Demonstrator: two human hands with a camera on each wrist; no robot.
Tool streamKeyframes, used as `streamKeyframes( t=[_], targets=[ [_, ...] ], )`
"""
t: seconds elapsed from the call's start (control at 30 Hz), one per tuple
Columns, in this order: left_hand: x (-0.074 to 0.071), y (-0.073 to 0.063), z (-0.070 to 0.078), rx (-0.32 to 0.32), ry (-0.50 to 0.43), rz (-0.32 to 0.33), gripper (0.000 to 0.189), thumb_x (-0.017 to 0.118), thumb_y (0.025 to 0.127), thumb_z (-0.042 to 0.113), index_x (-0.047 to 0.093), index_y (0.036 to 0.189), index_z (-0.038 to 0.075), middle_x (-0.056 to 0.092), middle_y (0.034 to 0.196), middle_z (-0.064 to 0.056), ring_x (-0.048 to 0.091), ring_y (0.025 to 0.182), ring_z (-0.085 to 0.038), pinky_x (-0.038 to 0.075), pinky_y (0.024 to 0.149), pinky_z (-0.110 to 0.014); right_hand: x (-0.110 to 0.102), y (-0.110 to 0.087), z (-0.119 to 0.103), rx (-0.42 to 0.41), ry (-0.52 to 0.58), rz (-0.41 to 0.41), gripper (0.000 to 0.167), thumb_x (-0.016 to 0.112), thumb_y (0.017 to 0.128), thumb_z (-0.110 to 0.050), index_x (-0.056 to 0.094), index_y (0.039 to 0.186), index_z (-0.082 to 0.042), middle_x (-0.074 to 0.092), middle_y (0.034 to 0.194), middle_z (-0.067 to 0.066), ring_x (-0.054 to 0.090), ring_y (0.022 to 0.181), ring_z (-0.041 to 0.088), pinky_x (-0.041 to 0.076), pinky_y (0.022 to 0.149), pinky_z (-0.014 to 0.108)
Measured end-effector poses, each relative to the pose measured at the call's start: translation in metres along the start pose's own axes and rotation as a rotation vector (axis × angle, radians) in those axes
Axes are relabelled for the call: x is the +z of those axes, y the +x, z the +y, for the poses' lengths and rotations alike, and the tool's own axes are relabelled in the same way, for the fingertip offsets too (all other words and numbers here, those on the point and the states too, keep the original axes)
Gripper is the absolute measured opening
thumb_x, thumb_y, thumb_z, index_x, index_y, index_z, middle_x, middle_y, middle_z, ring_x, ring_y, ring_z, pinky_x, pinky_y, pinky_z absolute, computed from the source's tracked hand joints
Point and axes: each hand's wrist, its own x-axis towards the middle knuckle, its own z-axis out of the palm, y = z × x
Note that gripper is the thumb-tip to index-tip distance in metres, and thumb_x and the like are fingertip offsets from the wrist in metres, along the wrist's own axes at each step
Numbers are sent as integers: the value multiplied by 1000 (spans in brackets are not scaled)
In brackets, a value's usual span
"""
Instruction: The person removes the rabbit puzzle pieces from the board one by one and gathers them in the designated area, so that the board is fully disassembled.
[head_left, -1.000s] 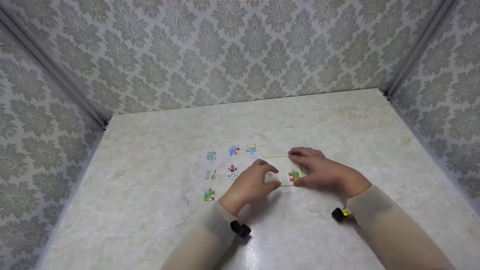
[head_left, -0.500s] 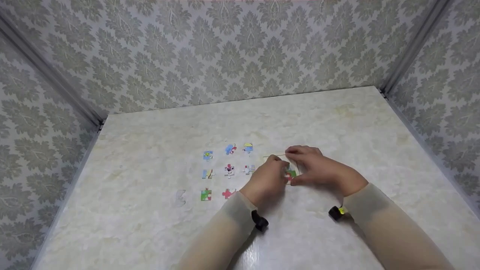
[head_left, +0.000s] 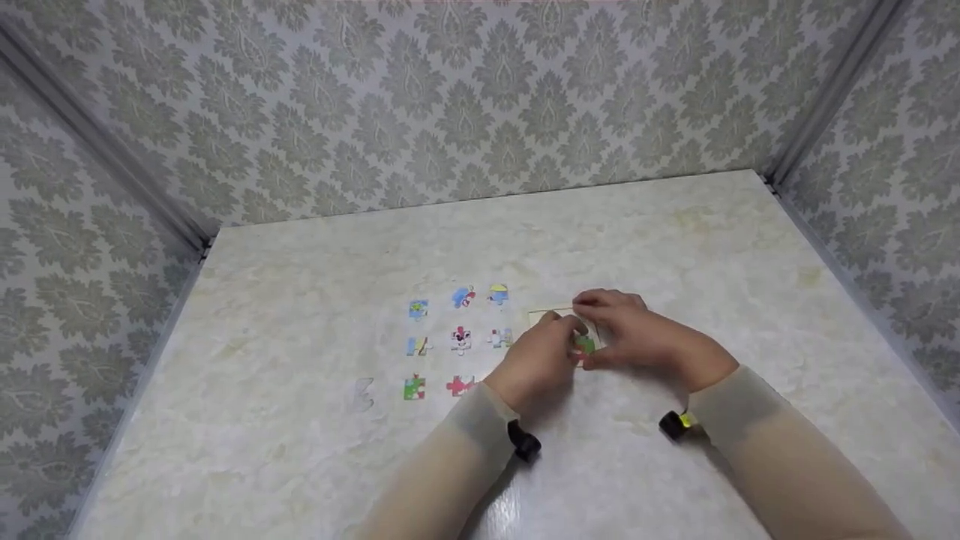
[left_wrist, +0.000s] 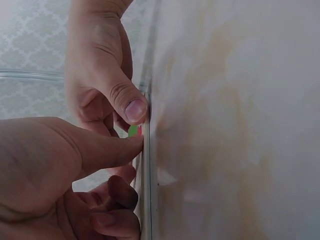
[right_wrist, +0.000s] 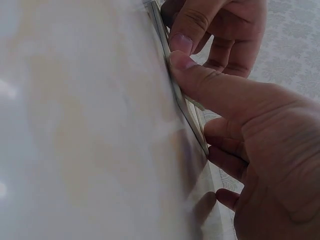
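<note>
A thin, pale puzzle tray (head_left: 541, 315) lies flat on the table, partly covered by both hands. My right hand (head_left: 641, 334) grips the tray across its right side, thumb at the near edge and fingers at the far corner. A green-and-red puzzle piece (head_left: 586, 345) is in the tray's near right corner. My left hand (head_left: 536, 360) reaches over the tray with fingers curled and pinches that piece; in the left wrist view the left thumb (left_wrist: 122, 147) touches the piece beside the right thumb (left_wrist: 134, 107). The left fingertips are partly hidden in the head view.
Left of the tray, loose puzzle pieces lie in rows, among them a blue piece (head_left: 418, 308), a piece with a cartoon face (head_left: 460, 340), a green piece (head_left: 414, 388) and a red piece (head_left: 459, 385). A clear plastic scrap (head_left: 364, 395) lies farther left. Patterned walls (head_left: 480, 97) enclose the table.
My left hand has moved right, from the tray's left side onto the green-and-red piece, its fingers closing there. The red piece has come into sight. My right hand has stayed on the tray.
</note>
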Motion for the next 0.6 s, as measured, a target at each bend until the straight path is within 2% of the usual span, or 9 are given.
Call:
streamKeyframes(
  t=[0.13,0.33,0.6],
  targets=[
    [0,-1,-1,-7,-18,0,39,72,109,12,70,148,15,71,135,-4,68,116,-17,58,112,-37,1,0,0,-9,-5,2,91,90,99,-42,45,175,-20,33,185,3,20,172,45,28,135,69],
    [2,-3,0,-32,-29,21,38,73,109,13,73,147,13,73,137,-5,68,126,-19,55,120,-39,-1,0,0,-32,-16,9,93,90,99,-40,43,175,-14,36,184,6,22,173,44,22,137,69],
    [1,-7,-6,-39,-48,89,36,70,114,22,72,148,13,73,134,-4,72,123,-20,58,114,-41,0,1,3,-49,-2,1,94,90,99,-40,43,174,-8,36,183,12,25,171,46,22,136,70]
  ],
)
